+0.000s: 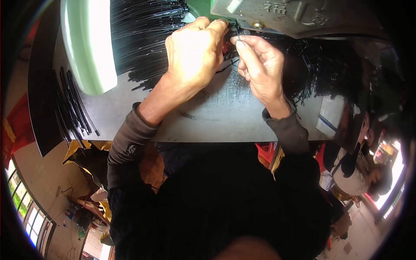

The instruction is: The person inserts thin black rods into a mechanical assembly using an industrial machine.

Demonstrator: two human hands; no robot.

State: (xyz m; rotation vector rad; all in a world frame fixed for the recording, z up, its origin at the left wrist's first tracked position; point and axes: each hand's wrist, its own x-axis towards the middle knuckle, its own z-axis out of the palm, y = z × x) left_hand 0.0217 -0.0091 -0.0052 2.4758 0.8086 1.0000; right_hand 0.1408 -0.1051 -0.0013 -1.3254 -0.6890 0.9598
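Observation:
My left hand (pixel 195 54) is curled closed at the far side of the metal worktop (pixel 208 117), by the base of a machine (pixel 299 17). Its fingertips face away, so what they hold is hidden. Just right of it, my right hand (pixel 262 63) pinches a thin dark rod (pixel 237 35) between thumb and forefinger. The rod points up toward the machine's lower edge. A thick spread of long, thin black rods (pixel 145 32) lies left of my left hand, their ends toward the machine.
A glowing white-green lamp (pixel 89 43) hangs over the left side. More black rods (pixel 76 104) lie at the worktop's left edge. Short dark pieces (pixel 307 69) are heaped to the right, near a whitish box (pixel 331 115). Another person (pixel 353 173) is at the far right.

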